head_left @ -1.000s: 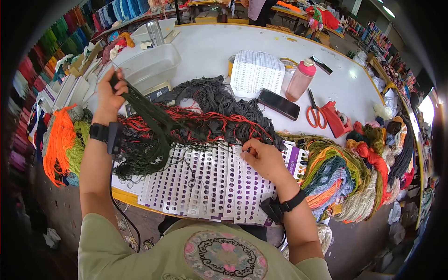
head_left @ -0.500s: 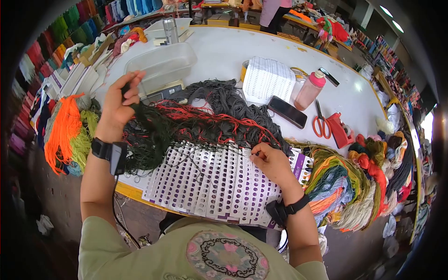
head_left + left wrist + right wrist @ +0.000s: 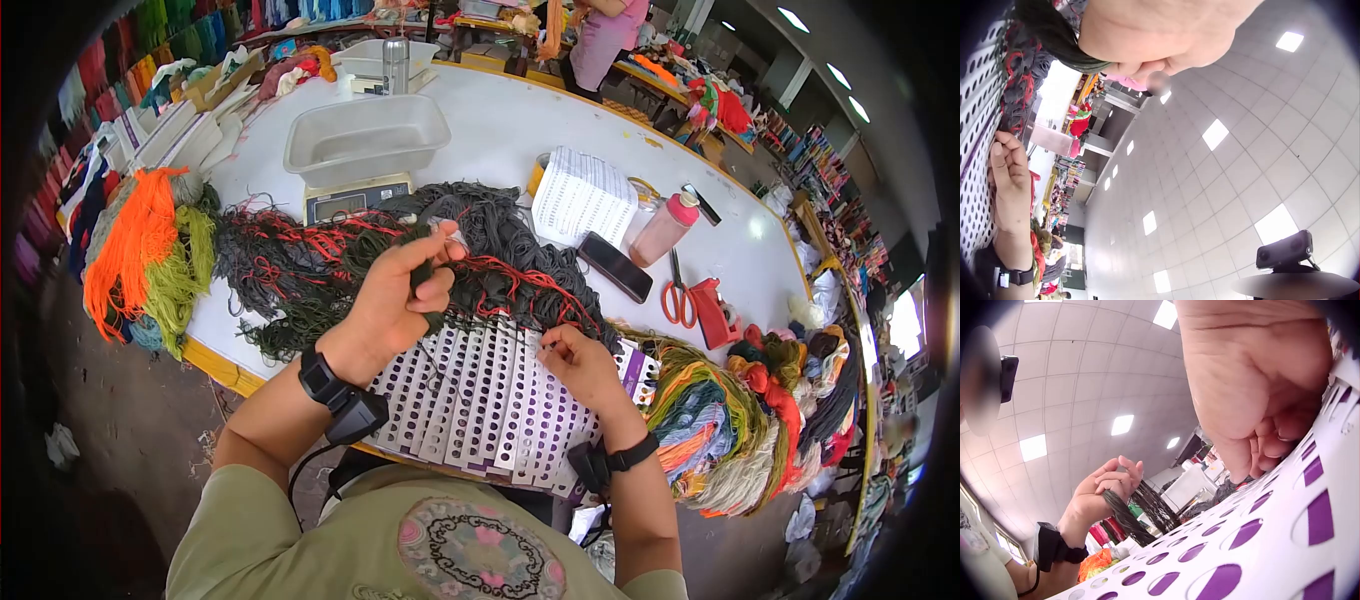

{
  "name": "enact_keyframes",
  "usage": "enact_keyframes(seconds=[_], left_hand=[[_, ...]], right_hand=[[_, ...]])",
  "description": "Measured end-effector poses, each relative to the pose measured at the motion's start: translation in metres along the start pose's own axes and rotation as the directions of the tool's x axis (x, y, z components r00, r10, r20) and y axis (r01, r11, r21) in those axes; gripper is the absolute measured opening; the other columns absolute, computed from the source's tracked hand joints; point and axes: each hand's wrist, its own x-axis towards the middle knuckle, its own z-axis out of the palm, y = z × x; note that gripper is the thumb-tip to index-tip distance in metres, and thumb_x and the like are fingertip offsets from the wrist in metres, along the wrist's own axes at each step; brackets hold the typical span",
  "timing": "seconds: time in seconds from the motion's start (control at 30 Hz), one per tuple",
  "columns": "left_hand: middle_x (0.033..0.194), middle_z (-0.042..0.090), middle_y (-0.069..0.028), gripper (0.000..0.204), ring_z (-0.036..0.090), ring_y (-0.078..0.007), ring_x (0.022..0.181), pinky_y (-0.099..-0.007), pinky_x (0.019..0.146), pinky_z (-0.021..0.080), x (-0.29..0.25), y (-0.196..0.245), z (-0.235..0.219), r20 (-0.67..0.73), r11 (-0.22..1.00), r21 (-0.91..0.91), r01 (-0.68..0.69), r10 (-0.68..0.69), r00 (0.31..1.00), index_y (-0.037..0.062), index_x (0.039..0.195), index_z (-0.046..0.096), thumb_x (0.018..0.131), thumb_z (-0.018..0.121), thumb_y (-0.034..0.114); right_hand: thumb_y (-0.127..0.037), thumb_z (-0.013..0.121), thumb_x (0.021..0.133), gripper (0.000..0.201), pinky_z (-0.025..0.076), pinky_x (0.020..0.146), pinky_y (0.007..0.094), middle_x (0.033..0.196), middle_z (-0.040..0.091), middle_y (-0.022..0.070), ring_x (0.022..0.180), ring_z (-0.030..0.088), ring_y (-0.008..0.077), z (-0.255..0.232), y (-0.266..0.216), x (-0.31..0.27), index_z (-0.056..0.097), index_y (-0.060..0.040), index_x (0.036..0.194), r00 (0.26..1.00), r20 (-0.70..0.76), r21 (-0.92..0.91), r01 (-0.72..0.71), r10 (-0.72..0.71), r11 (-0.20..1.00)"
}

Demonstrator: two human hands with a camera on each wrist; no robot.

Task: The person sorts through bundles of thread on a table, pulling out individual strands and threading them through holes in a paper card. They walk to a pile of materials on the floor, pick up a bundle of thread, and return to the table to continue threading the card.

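My left hand [image 3: 392, 298] is raised over the yarn pile, its fingers curled round a dark green yarn skein [image 3: 1124, 519] that hangs down in strands. Low on the overlapping white perforated cards [image 3: 480, 400], my right hand [image 3: 585, 372] has its thumb and fingers drawn together at the upper part of the cards. Whether a strand or a card edge is between those fingertips, I cannot tell. Just beyond the cards lies a tangled heap of dark grey yarn [image 3: 482, 205], with red yarn [image 3: 520, 285] running through it. Purple shows through the card holes.
A scale [image 3: 355, 200] with a plastic tub [image 3: 368, 135] stands behind the heap. Toward the right are a phone [image 3: 615, 266], a pink-capped bottle [image 3: 665, 228], scissors [image 3: 678, 300] and a red tape dispenser [image 3: 712, 312]. Coloured skeins flank both sides, including orange yarn [image 3: 135, 240].
My left hand has swung from the far left toward the middle, bringing the dark green skein over the cards. The right hand has stayed by the cards' upper part. The head view has shifted.
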Motion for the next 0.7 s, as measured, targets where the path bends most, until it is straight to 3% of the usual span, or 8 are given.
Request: enact_keyframes(seconds=[0.17,0.23,0.27,0.4,0.53,0.63,0.67,0.7], left_hand=[[0.088,0.058,-0.002,0.024,0.038,-0.0043,0.049,-0.0179,0.04,0.027,-0.012,-0.014,0.009,0.009,1.0,-0.013,0.006,-0.006,1.0,0.0063,0.115,0.052,0.094,0.056,0.016],[0.088,0.059,-0.0025,0.024,0.038,-0.0043,0.049,-0.0183,0.04,0.026,-0.016,-0.019,0.019,0.039,0.999,-0.032,0.001,0.0,0.999,0.0058,0.115,0.052,0.094,0.056,0.015],[0.088,0.059,-0.0027,0.025,0.039,-0.0043,0.049,-0.0187,0.04,0.026,-0.018,-0.021,0.026,0.075,0.999,-0.03,0.012,-0.01,0.997,0.0059,0.116,0.052,0.094,0.056,0.016],[0.084,0.059,-0.0035,0.023,0.039,-0.0045,0.047,-0.0195,0.041,0.026,-0.02,-0.033,0.039,0.169,0.997,-0.073,0.008,0.004,0.986,0.0064,0.117,0.053,0.095,0.055,0.014],[0.08,0.059,-0.0039,0.021,0.038,-0.0052,0.045,-0.0199,0.041,0.026,-0.031,-0.035,0.057,0.179,0.985,-0.17,-0.041,0.072,0.981,0.006,0.115,0.054,0.096,0.053,0.013],[0.079,0.058,-0.0037,0.021,0.038,-0.0054,0.046,-0.0204,0.041,0.027,-0.032,-0.039,0.065,0.157,0.972,-0.229,-0.053,0.09,0.983,0.0059,0.114,0.054,0.097,0.052,0.016],[0.078,0.057,-0.0036,0.021,0.038,-0.0054,0.046,-0.0207,0.041,0.027,-0.031,-0.04,0.066,0.139,0.967,-0.246,-0.066,0.103,0.985,0.0057,0.114,0.054,0.097,0.052,0.018],[0.076,0.056,-0.003,0.021,0.037,-0.0062,0.047,-0.0213,0.041,0.027,-0.029,-0.038,0.06,0.155,0.969,-0.237,-0.062,0.1,0.983,0.0053,0.111,0.054,0.099,0.05,0.022]], right_hand=[[-0.01,0.068,0.085,0.021,0.045,0.063,0.0249,0.083,0.058,0.0022,0.068,0.055,0.0105,0.004,-0.031,-0.013,0.06,-0.0056,0.104,0.996,0.013,0.049,0.09,-0.09,0.995],[-0.014,0.071,0.082,0.034,0.049,0.078,0.035,0.1,0.061,0.0127,0.087,0.061,0.024,0.01,-0.049,-0.015,0.056,-0.0036,0.111,0.929,-0.017,0.114,0.37,-0.371,0.922],[-0.015,0.072,0.081,0.048,0.044,0.093,0.037,0.115,0.055,0.0167,0.107,0.055,0.0285,0.01,-0.057,-0.016,0.049,-0.001,0.121,0.924,0.079,0.203,0.352,-0.373,0.914],[-0.016,0.073,0.081,0.069,0.028,0.109,0.0381,0.137,0.039,0.0155,0.133,0.035,0.0259,0.01,-0.086,-0.025,0.033,-0.0035,0.136,0.883,0.216,0.393,0.312,-0.416,0.865],[-0.006,0.07,0.078,0.076,0.025,0.11,0.0381,0.138,0.035,0.0061,0.137,0.025,0.0197,0.017,-0.093,-0.023,0.024,-0.0111,0.138,0.871,0.178,0.806,0.138,-0.458,0.575],[-0.008,0.071,0.08,0.072,0.026,0.109,0.0363,0.136,0.034,0.007,0.139,0.021,0.0204,0.022,-0.102,-0.028,0.026,-0.0136,0.136,0.918,0.141,0.825,0.097,-0.369,0.557],[-0.011,0.068,0.084,0.061,0.04,0.095,0.0295,0.123,0.046,0.0071,0.123,0.042,0.0163,0.028,-0.103,-0.03,0.032,-0.014,0.133,0.935,0.071,0.827,0.14,-0.347,0.545],[-0.011,0.068,0.084,0.061,0.04,0.095,0.0295,0.123,0.046,0.0071,0.123,0.042,0.0163,0.021,-0.103,-0.031,0.032,-0.014,0.133,0.936,0.07,0.826,0.14,-0.346,0.547]])
